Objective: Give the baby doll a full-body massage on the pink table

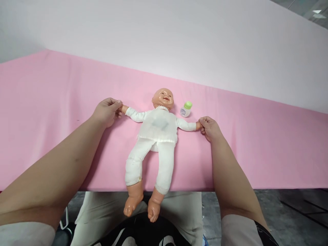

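Observation:
A baby doll (156, 131) in a white top and white trousers lies on its back on the pink-covered table (51, 102), arms spread wide, bare feet hanging over the front edge. My left hand (107, 111) is closed around the doll's hand at the left. My right hand (208, 127) pinches the doll's other hand at the right. A small white bottle with a green cap (186, 109) lies beside the doll's head, just above the arm my right hand holds.
A plain white wall (179, 41) rises behind the pink surface. Below the table's front edge I see my own lap in light trousers (102, 215) and a grey floor (282, 212) at the right.

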The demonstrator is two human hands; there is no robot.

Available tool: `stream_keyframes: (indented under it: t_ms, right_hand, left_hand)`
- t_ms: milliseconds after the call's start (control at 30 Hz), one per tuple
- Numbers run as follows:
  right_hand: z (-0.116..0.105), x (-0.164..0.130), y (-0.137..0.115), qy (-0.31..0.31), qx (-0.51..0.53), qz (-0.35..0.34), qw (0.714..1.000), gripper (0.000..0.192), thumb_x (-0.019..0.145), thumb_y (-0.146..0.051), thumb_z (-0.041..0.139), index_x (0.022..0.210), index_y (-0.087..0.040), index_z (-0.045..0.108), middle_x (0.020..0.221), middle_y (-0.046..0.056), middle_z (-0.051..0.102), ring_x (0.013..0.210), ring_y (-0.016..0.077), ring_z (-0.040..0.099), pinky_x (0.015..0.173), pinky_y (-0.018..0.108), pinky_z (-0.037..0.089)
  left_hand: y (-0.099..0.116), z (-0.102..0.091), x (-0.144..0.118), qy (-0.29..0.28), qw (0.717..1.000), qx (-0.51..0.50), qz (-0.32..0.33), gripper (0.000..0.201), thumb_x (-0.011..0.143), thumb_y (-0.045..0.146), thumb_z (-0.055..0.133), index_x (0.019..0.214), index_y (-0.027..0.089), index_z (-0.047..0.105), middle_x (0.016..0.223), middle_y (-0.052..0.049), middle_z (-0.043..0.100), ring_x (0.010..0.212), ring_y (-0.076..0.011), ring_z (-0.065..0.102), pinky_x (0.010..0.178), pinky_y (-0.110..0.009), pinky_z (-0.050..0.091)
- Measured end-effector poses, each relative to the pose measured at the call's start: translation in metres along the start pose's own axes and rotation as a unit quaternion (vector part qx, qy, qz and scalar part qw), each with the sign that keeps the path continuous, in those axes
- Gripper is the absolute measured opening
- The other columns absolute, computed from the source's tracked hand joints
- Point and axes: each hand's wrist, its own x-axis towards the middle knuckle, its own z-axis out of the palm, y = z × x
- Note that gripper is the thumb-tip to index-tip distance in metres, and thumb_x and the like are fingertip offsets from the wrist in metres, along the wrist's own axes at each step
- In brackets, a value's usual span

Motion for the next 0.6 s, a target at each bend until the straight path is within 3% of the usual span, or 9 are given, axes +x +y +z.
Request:
stream_keyframes:
  t_ms: [67,233,367,500,600]
  right_hand:
    - [0.000,0.001,0.000,0.005,0.003,0.003,1.000,0.044,0.076,-0.058,0.088,0.085,-0.021,0.066,0.076,0.002,0.073,0.042,0.0054,0.043,0.035,0.019,0.029]
    - [-0.004,0.001,-0.004,-0.010,0.004,0.025,1.000,0.034,0.081,-0.044,0.085,0.102,-0.019,0.074,0.070,0.000,0.067,0.045,0.0069,0.045,0.038,0.020,0.031]
    - [-0.008,-0.002,-0.008,-0.038,0.034,0.033,0.998,0.039,0.079,-0.032,0.084,0.114,-0.020,0.073,0.082,0.003,0.072,0.051,0.0088,0.053,0.044,0.023,0.042]
    - [-0.010,-0.005,-0.010,-0.060,0.051,0.031,0.996,0.045,0.073,-0.028,0.088,0.115,-0.021,0.073,0.097,0.005,0.077,0.059,0.0102,0.059,0.050,0.024,0.050]
    - [-0.009,-0.007,-0.011,-0.070,0.045,0.028,0.996,0.046,0.068,-0.029,0.092,0.109,-0.021,0.073,0.091,0.003,0.076,0.057,0.0095,0.059,0.048,0.023,0.047]
  left_hand:
    - [0.000,0.001,0.001,0.007,1.000,0.000,-0.012,0.025,0.084,0.029,0.082,0.082,0.021,0.058,0.068,0.000,0.065,0.052,-0.0130,0.056,0.051,-0.027,0.045]
    - [0.003,0.002,0.001,-0.004,1.000,-0.004,-0.028,0.010,0.090,0.023,0.072,0.086,0.019,0.064,0.069,-0.003,0.064,0.054,-0.0146,0.058,0.054,-0.028,0.048]
    - [0.003,-0.003,0.002,-0.042,0.998,-0.037,-0.035,0.008,0.084,0.012,0.074,0.088,0.017,0.069,0.074,-0.005,0.066,0.060,-0.0149,0.062,0.063,-0.031,0.053]
    - [0.003,-0.007,0.003,-0.058,0.996,-0.056,-0.042,0.017,0.081,0.006,0.075,0.096,0.014,0.071,0.078,-0.007,0.068,0.060,-0.0142,0.064,0.064,-0.030,0.054]
    - [0.004,-0.007,0.002,-0.060,0.996,-0.050,-0.045,0.019,0.081,0.007,0.076,0.097,0.014,0.069,0.075,-0.006,0.068,0.057,-0.0132,0.062,0.059,-0.028,0.052]
